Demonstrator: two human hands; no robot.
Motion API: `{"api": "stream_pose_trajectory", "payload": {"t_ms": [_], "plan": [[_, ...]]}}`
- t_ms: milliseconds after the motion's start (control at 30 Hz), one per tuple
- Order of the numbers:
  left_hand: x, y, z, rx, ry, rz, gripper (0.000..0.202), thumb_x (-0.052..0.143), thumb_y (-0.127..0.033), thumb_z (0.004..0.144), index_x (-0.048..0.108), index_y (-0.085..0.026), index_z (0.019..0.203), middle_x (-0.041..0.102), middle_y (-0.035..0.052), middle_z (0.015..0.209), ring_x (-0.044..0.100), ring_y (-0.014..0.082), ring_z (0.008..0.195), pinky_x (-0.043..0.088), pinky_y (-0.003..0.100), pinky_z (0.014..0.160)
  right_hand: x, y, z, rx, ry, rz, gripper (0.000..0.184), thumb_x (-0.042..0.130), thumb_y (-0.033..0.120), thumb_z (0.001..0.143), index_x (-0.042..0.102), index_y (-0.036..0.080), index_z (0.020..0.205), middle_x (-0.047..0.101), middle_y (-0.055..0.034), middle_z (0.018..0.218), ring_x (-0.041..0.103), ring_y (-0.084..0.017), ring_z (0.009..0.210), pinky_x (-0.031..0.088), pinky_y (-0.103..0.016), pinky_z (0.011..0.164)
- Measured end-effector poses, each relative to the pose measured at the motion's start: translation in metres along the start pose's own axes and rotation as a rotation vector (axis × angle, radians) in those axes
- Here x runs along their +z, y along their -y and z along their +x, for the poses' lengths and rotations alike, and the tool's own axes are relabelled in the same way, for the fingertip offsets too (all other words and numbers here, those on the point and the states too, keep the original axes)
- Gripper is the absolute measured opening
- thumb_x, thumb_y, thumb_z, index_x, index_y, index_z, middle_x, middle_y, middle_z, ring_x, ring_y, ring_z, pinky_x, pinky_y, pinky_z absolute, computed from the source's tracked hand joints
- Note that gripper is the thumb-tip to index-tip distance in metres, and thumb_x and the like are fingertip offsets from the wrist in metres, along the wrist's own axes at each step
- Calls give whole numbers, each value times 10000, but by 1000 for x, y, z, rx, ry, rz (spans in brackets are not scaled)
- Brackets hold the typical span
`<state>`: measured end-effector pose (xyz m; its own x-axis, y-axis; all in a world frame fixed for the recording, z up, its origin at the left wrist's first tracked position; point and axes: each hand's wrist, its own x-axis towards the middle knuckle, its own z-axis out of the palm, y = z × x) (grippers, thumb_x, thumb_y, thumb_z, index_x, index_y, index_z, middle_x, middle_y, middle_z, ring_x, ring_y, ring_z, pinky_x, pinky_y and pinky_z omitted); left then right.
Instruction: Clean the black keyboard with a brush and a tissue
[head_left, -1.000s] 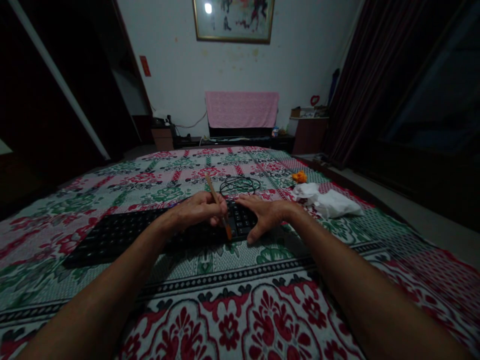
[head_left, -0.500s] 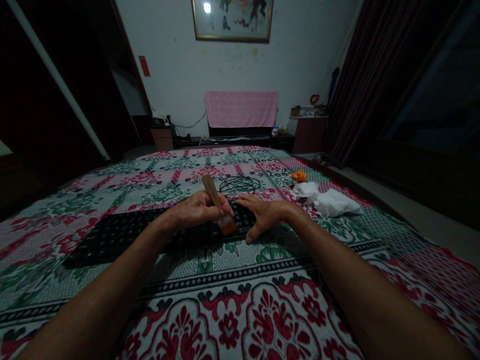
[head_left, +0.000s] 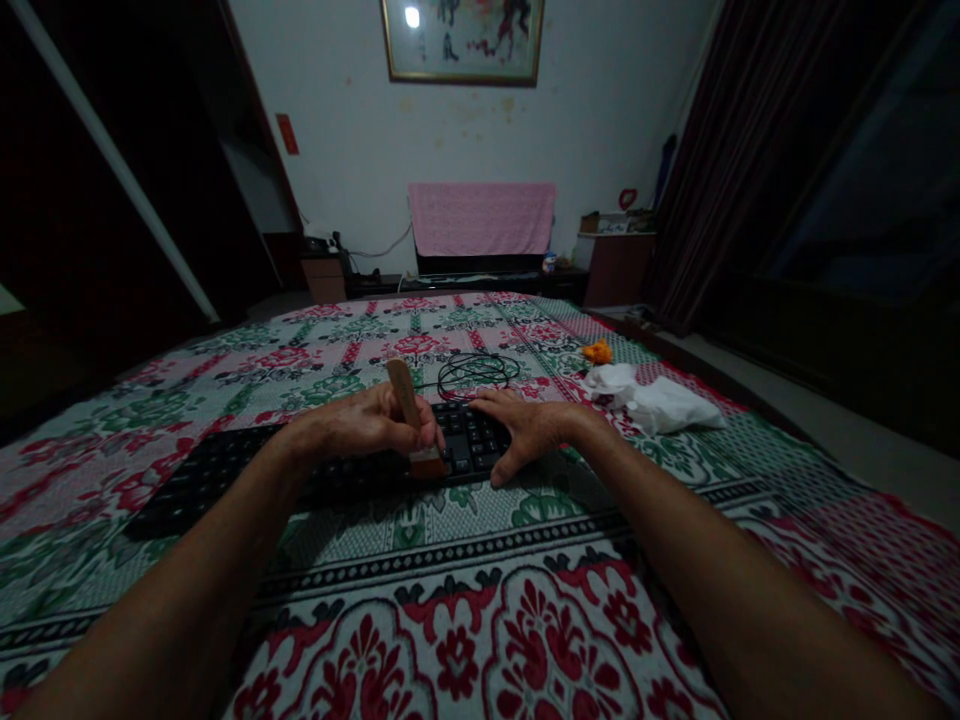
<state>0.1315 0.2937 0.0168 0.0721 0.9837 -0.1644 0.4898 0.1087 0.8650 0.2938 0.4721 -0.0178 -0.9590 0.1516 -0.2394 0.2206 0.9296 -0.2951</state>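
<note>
A black keyboard lies across a floral bedspread. My left hand is closed round the wooden handle of a small brush, whose bristle end rests on the keys near the keyboard's right part. Fingers spread, my right hand lies flat on the keyboard's right end, thumb at the front edge. The keyboard's black cable is coiled just behind the hands.
White crumpled tissue or cloth and a small orange object lie to the right on the bed. Beyond the bed stand a low cabinet with a pink towel, a framed picture and dark curtains.
My left hand has shifted left along the keyboard with the brush, turning it so the flat side faces me. My right hand has stayed in place.
</note>
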Motion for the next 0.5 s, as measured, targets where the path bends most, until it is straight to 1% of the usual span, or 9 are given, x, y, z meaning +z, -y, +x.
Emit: {"api": "stream_pose_trajectory", "payload": {"t_ms": [33, 100, 200, 267, 367, 433, 500], "plan": [[1, 1, 1, 16, -9, -1, 128, 620, -239, 655, 616, -147, 744, 667, 49, 895, 569, 148, 781, 433, 251, 697, 0, 0, 0, 2, 5, -1, 1205, 782, 573, 446, 204, 214, 1441, 127, -95, 1513, 35, -358, 1379, 130, -488, 1126], [1, 4, 3, 26, -13, 10, 118, 615, -233, 654, 621, -150, 736, 652, 29, 816, 558, 135, 734, 426, 242, 674, 0, -1, 0, 2, 16, -6, 1222, 771, 590, 452, 182, 198, 1449, 93, -100, 1521, 10, -352, 1383, 114, -477, 1133], [-4, 8, 0, -11, -16, 39, 117, 609, -235, 659, 629, -156, 743, 604, -3, 686, 519, 112, 623, 401, 222, 591, 1, -3, 1, -6, 12, 7, 1241, 774, 595, 439, 183, 180, 1450, 91, -103, 1521, 10, -353, 1382, 112, -476, 1135], [-9, 8, -4, -19, -60, 42, 128, 611, -240, 660, 635, -161, 758, 606, -1, 690, 521, 116, 623, 402, 222, 582, 1, -4, 2, -9, 7, 19, 1230, 780, 587, 434, 194, 206, 1447, 111, -86, 1518, 9, -359, 1381, 112, -495, 1132], [-9, 5, -4, 31, -154, 38, 148, 618, -245, 659, 654, -166, 779, 637, 15, 751, 552, 134, 694, 424, 232, 630, 1, -4, 2, -14, 4, 15, 1209, 783, 582, 434, 212, 232, 1442, 138, -75, 1512, 7, -363, 1381, 106, -507, 1130], [-6, 5, -1, 39, -166, 38, 170, 631, -237, 645, 665, -165, 795, 644, 10, 743, 554, 129, 686, 425, 229, 632, 1, -3, 2, -19, 1, 11, 1207, 785, 577, 434, 223, 215, 1439, 152, -87, 1507, 23, -361, 1380, 111, -494, 1132], [-4, 7, 2, 8, -144, 34, 184, 641, -229, 631, 665, -161, 801, 643, 0, 713, 550, 121, 648, 420, 223, 608, 1, -3, 2, -26, -5, 14, 1209, 785, 575, 432, 227, 203, 1438, 156, -93, 1505, 45, -355, 1378, 124, -482, 1132]]}}
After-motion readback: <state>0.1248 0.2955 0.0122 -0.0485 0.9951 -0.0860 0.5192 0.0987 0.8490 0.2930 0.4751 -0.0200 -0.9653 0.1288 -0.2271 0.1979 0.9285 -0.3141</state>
